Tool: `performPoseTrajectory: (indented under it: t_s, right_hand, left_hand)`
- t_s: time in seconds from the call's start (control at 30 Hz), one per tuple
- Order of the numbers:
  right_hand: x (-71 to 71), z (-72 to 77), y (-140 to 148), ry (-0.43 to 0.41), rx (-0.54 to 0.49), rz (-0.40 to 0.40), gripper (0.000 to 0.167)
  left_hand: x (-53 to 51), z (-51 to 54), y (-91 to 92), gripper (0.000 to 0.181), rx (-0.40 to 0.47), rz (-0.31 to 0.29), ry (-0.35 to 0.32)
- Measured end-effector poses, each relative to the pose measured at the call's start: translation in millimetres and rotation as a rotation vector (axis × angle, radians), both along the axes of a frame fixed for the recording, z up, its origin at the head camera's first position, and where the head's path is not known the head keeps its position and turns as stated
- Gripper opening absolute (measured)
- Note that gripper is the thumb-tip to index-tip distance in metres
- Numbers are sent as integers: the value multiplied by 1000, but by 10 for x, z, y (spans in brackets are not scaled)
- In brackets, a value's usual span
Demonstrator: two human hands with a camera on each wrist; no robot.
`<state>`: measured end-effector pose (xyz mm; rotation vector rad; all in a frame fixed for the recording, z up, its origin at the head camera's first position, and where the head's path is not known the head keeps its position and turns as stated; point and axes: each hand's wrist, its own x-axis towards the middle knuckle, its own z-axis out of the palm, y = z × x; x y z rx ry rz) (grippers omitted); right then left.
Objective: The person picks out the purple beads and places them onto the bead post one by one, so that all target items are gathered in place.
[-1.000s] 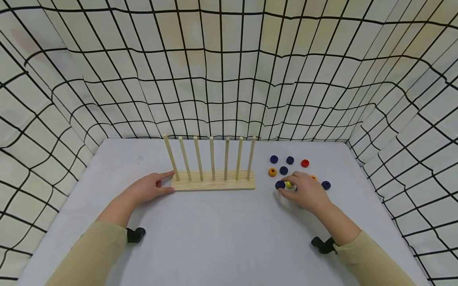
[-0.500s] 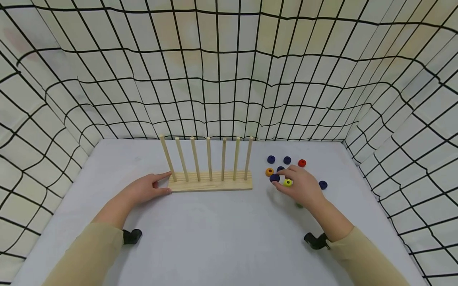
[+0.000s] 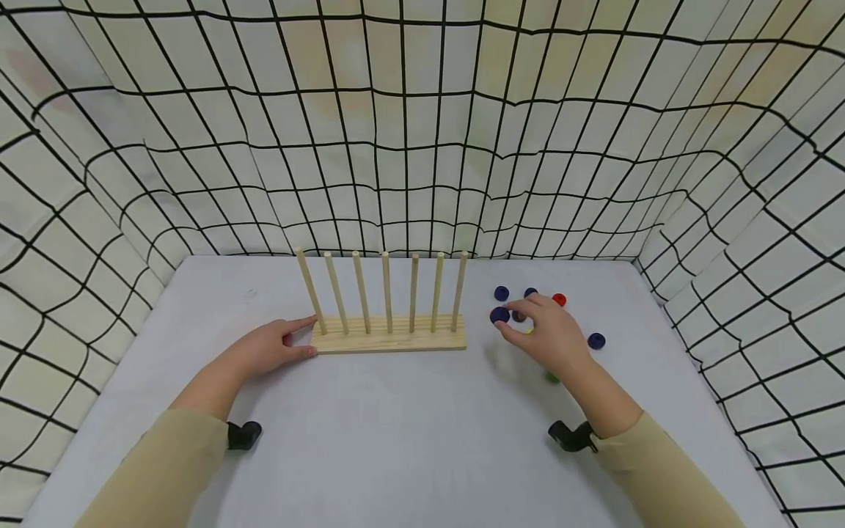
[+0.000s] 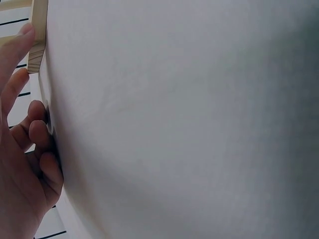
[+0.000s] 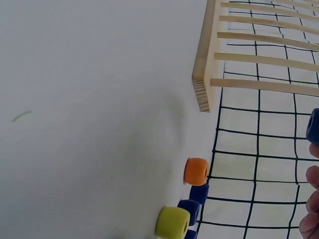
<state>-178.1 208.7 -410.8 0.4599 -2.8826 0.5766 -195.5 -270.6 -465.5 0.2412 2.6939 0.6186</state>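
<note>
Rack (image 3: pixel 389 343) with seven pegs (image 3: pixel 387 293) stands mid-table in the head view, on a white table (image 3: pixel 396 440) before a black net (image 3: pixel 409 169). At its nine o'clock, the left hand (image 3: pixel 264 348) has thumb and forefinger a little apart, pinching the rack's end. At its three o'clock, the right hand (image 3: pixel 551 334) pinches a blue bead (image 3: pixel 499 316) between thumb and fingertip. Around that bead lie a second blue (image 3: pixel 502 293) at twelve o'clock, a third blue (image 3: pixel 531 292) at two, a red (image 3: pixel 559 299) between two and three, a fourth blue (image 3: pixel 596 341) just past three, and a green (image 3: pixel 551 377) between four and five, partly under the wrist; a sliver of yellow (image 3: pixel 529 331) shows by the hand. From the left wrist, the rack's end is at ten o'clock, thumb against it, the lower fingers curled by the table. From the right wrist, the rack is at one o'clock, an orange (image 5: pixel 196 172) at five, the yellow near six; the pinched bead, at three, is clear of the table.
</note>
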Motion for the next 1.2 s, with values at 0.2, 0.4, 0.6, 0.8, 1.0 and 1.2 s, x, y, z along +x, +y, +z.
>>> performPoseTrajectory:
  t_s: [0.2,0.4,0.6,0.8,1.0,1.2]
  right_hand:
    - [-19,55,-51,32,-54,-5,44]
    - [-37,109,-102,55,-104,-21,45]
    - [-58,137,-160,114,-172,16,40]
    - [-73,175,-199,127,-197,16,38]
    - [-89,230,-235,134,-216,2,37]
    - [-117,298,-284,167,-213,1,37]
  left_hand:
    - [-5,7,12,83,-9,-1,-6]
    - [-17,5,11,83,-5,-3,-3]
    - [-20,-1,3,83,-5,-4,-5]
    - [-21,-4,5,84,-11,-8,-3]
    - [-25,-16,4,85,-17,-4,-8]
    - [-19,-20,-7,86,-20,-2,-10]
